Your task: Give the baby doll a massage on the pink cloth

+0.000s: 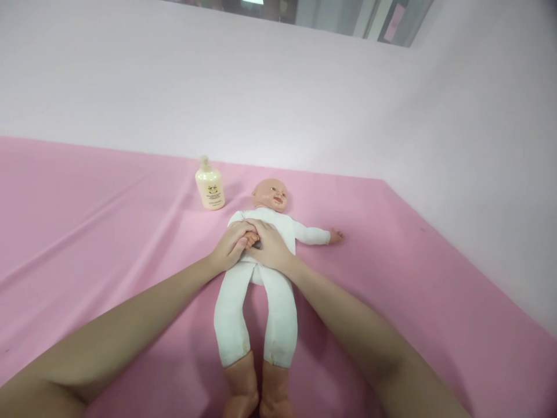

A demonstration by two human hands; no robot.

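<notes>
A baby doll in a white cloth body lies on its back, head away from me and feet toward me. My left hand is closed around the doll's bent arm, thumb near the small doll hand. From the other side, my right hand curls over the same arm, its fingers meeting those of my left above the doll's belly. Part of the doll's arm is hidden under my fingers. The doll's other arm stretches out to the right, untouched.
A pale yellow pump bottle stands upright left of the doll's head. Pink cloth with some creases covers the table. Behind it and along the right rises a white wall, with a window at the top.
</notes>
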